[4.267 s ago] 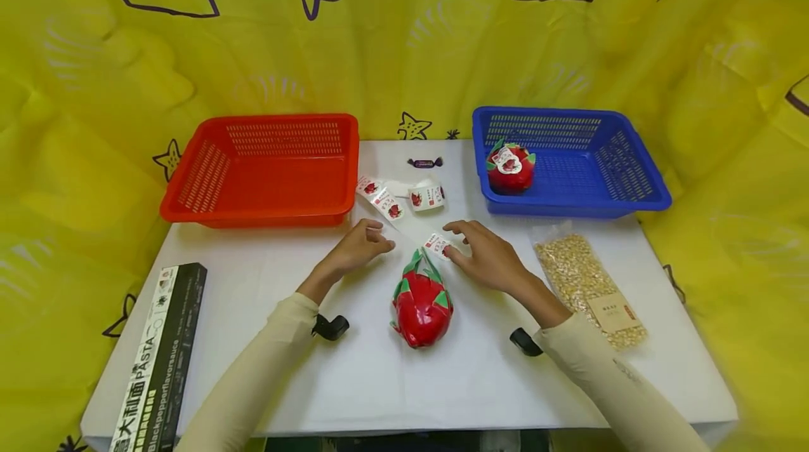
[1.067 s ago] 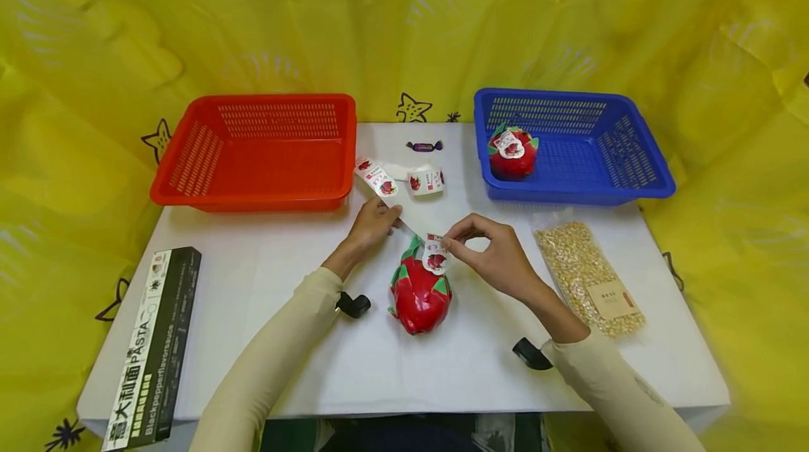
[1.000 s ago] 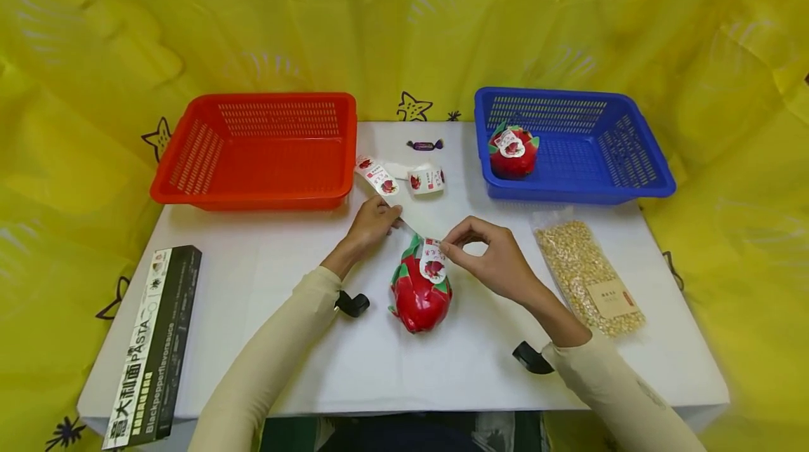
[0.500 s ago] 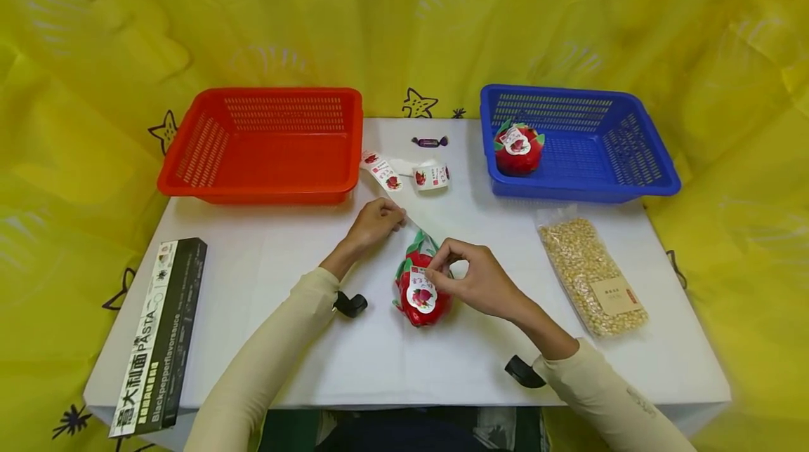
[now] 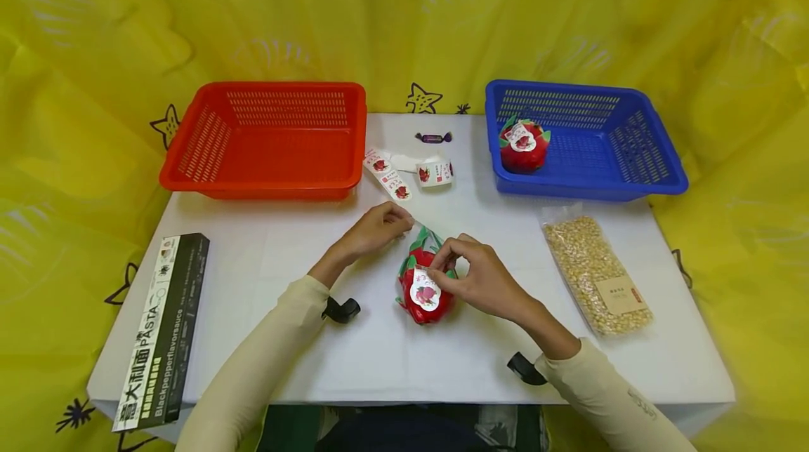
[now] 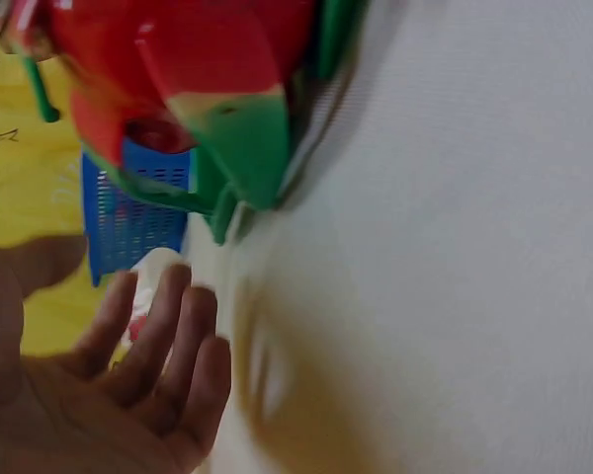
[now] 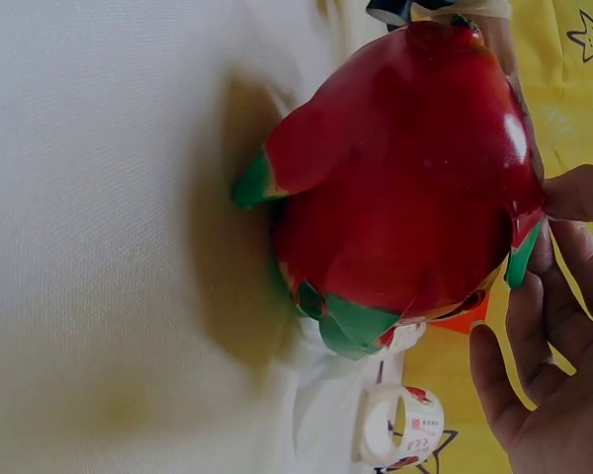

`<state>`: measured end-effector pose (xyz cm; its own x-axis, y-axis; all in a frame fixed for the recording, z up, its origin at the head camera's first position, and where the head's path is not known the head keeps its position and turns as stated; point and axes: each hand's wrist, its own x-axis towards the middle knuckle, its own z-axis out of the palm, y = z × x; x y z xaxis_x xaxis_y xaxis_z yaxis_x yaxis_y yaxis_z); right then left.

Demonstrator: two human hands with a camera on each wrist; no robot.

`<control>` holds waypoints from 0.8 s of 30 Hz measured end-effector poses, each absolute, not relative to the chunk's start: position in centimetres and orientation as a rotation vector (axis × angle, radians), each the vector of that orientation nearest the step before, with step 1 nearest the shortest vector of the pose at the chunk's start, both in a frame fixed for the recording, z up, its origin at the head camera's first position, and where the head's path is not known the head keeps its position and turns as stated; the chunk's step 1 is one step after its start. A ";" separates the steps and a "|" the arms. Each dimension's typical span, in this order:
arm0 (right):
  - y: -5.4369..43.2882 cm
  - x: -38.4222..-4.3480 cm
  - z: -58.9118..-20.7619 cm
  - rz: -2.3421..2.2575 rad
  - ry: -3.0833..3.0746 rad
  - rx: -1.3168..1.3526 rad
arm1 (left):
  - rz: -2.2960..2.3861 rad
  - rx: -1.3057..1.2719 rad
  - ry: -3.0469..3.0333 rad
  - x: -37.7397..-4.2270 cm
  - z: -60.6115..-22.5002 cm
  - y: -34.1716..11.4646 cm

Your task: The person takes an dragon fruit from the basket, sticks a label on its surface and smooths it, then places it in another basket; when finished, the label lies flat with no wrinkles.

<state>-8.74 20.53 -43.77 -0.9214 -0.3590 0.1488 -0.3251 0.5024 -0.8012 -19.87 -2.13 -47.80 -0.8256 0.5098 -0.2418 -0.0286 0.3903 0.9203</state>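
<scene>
A red dragon fruit with green leaf tips [image 5: 425,308] lies on the white tablecloth. Its front bears a white sticker with a dragon fruit picture [image 5: 426,293]. My right hand [image 5: 477,273] pinches the sticker's upper edge with thumb and index finger against the fruit; from the right wrist view the fruit hides the sticker. My left hand [image 5: 378,229] hovers just left of the fruit's leafy top, thumb and fingers apart in the left wrist view. Behind it lies the sticker strip [image 5: 390,182], which leads to the sticker roll [image 5: 435,173].
A red basket [image 5: 265,194] stands at the back left. The blue basket [image 5: 588,189] at the back right holds another stickered dragon fruit [image 5: 526,150]. A wrapped candy [image 5: 433,137] lies between them. A pasta box [image 5: 161,333] is at left, a bag of corn kernels [image 5: 590,269] at right.
My right hand has brought the sticker down from the fruit's leafy top onto its front. The left hand has let go of the strip and shifted slightly right, nearer the fruit.
</scene>
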 end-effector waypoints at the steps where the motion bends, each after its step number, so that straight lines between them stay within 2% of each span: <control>1: 20.5 -8.8 -43.8 -1.411 2.698 -0.615 | 1.424 0.462 2.126 -19.8 -47.4 -2.4; 8: 20.6 -8.9 -44.1 -1.352 2.738 -0.622 | 1.258 0.781 1.926 -18.5 -45.4 -3.7; 17: 20.7 -9.3 -44.5 -1.336 2.742 -0.608 | 1.176 0.852 1.933 -17.2 -45.3 -3.3; 24: 21.0 -9.6 -44.6 -1.391 2.640 -0.460 | 1.184 0.849 1.933 -17.1 -45.7 -3.2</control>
